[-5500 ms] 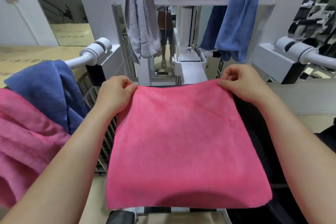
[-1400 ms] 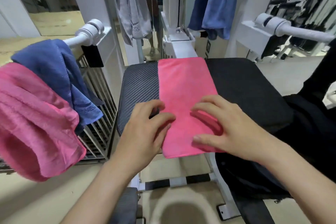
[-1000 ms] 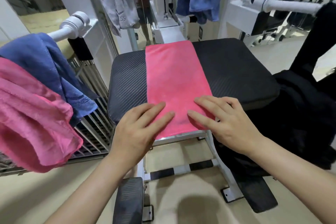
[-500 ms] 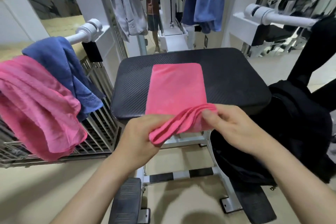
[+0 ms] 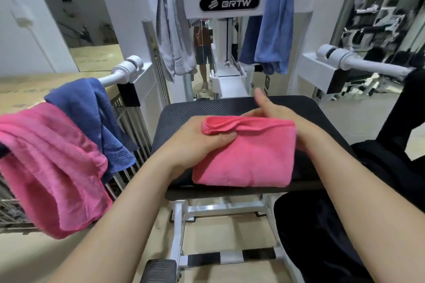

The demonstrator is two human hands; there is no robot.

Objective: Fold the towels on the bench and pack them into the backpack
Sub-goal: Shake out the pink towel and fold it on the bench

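Observation:
A pink towel [image 5: 248, 158], folded into a small thick rectangle, lies on the black padded bench [image 5: 184, 112]. My left hand [image 5: 195, 142] grips its far left corner, thumb on top of the fold. My right hand [image 5: 276, 112] is at the far right edge, partly behind the towel, thumb raised; its fingers are hidden. A black backpack [image 5: 333, 225] sits to the right below the bench. More towels hang around: pink [image 5: 46, 163] and dark blue [image 5: 92, 112] on the left bar, grey [image 5: 172, 37] and blue [image 5: 273, 25] on the machine frame.
The white gym machine frame [image 5: 230, 2] rises behind the bench, with padded bars [image 5: 358, 62] sticking out on both sides. A metal grille rack [image 5: 128, 122] stands at the left. White bench legs [image 5: 225, 211] and beige floor lie below. A mirror shows a person's legs.
The long pink strip has been folded over away from me into a compact rectangle. My hands went from its near end to its far edge. The camera tilted up.

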